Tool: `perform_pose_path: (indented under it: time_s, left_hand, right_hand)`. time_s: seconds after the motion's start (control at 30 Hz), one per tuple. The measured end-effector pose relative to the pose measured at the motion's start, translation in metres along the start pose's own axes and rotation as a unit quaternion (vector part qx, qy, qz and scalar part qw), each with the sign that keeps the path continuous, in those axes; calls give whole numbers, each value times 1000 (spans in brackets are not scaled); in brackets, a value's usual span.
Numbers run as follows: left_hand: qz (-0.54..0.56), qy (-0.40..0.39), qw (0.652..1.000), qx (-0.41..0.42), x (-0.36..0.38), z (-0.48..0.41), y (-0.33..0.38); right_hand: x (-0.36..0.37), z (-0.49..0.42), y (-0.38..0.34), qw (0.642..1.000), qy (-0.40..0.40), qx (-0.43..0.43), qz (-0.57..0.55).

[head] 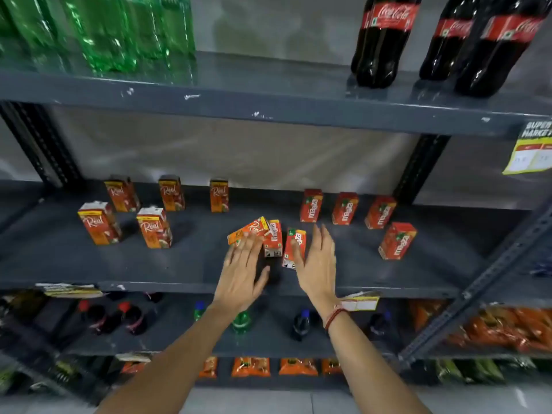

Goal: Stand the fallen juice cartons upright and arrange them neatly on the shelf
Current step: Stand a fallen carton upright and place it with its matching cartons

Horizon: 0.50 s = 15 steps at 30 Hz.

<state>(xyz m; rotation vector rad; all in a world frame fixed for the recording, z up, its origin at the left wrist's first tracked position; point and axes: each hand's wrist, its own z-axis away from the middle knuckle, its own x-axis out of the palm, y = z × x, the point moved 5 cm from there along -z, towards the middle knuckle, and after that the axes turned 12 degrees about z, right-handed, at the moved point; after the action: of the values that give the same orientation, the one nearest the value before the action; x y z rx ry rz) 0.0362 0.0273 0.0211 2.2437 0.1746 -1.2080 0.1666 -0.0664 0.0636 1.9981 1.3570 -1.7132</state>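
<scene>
Three small juice cartons lie fallen in the middle of the grey shelf (119,264): an orange Real carton (249,228), a red carton (273,239) beside it, and a red Maaza carton (295,245). My left hand (243,273) hovers open, fingertips over the Real carton's near end. To the right, my right hand (319,264) is open with its fingers beside the Maaza carton. Several Real cartons (153,228) stand upright at the left, several Maaza cartons (397,240) at the right.
The shelf above carries green bottles (98,31) at the left and cola bottles (385,40) at the right. Below are small bottles (300,324) and orange packets (251,366). A yellow price tag (531,150) hangs at the upper right. A slotted post (424,165) stands behind.
</scene>
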Motion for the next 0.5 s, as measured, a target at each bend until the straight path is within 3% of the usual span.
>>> perform_pose_path:
  time_s: [0.13,0.5]
  left_hand:
    - [16,-83,996,-29,30,5,-4]
    - [21,-46,999,-19,59,9,-11]
  right_hand:
    - [31,-10,27,972,-186,142,-25]
    - [58,-35,23,916,-278,245,-152]
